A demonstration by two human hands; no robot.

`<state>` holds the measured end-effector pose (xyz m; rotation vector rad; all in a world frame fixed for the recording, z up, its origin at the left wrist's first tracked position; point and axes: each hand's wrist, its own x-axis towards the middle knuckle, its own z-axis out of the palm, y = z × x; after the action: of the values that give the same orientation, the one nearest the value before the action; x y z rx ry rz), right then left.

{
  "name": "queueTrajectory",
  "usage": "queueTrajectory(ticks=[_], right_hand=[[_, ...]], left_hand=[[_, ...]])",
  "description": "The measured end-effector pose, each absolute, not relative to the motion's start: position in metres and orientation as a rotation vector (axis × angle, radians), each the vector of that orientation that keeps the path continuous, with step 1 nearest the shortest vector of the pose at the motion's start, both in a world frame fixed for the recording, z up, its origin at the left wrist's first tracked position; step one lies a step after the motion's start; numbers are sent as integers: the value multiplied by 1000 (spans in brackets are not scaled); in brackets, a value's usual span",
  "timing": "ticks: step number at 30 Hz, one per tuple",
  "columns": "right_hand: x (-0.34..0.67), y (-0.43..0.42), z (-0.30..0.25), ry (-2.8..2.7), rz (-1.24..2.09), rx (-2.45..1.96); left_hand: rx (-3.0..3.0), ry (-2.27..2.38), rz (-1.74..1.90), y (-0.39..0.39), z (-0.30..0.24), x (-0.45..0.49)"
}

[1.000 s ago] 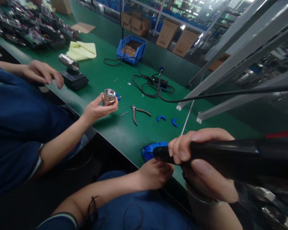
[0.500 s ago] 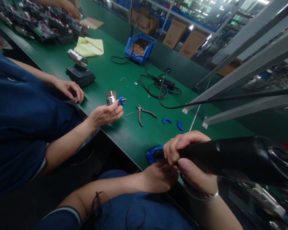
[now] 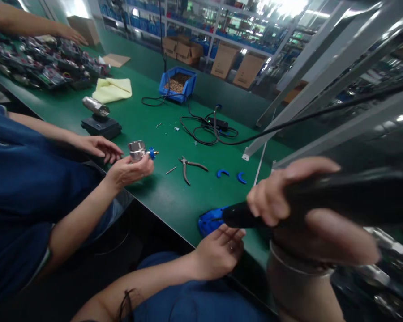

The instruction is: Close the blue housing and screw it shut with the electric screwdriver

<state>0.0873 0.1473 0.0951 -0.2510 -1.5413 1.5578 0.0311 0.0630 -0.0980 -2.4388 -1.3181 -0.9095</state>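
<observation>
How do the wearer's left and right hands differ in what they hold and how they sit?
The right hand is raised, wrapped around a black power screwdriver; the left hand sits low at the table edge, fingers on a blue part. The right looms larger, nearer the camera. Both are bare.

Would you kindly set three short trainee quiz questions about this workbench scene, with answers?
1. True or false: the right hand grips a black power tool.
2. What lies at the table edge by the left hand? A) blue part B) yellow cloth C) pliers
3. What does the co-worker's hand hold?

Key:
1. True.
2. A, the blue part.
3. A metal cylinder with a blue fitting.
</observation>
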Motion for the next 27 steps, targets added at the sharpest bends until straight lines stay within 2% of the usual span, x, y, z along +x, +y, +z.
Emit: queueTrajectory(ticks=[3, 5, 10, 13, 16, 20, 23, 25, 27], right_hand=[[90, 183, 113, -1542, 1310, -576], [88, 212, 103, -1668, 1155, -941], [73, 264, 28, -2020, 863, -1720], [67, 275, -12, -2001, 740, -1923], [65, 277, -29, -1946, 712, -2028], [77, 265, -19, -2014, 612, -1972], [103, 235, -3, -2296, 678, -1516], [125, 209, 3, -2567, 1020, -995], [143, 183, 0, -2743, 1375, -660]], left_hand=[[-2332, -1171, -1103, 57, -86, 25], [-2347, -1077, -1188, 49, -84, 22], [-2237, -1378, -1218, 34, -96, 13], [-2203, -1461, -1120, 31, -104, 7], [-2218, -1426, -1120, 31, -109, 4], [-2233, -1415, -1122, 29, -111, 1], [-2233, -1483, -1092, 25, -113, -4], [-2249, -1524, -1030, 22, -116, -7], [-2262, -1545, -978, 20, -120, -11]])
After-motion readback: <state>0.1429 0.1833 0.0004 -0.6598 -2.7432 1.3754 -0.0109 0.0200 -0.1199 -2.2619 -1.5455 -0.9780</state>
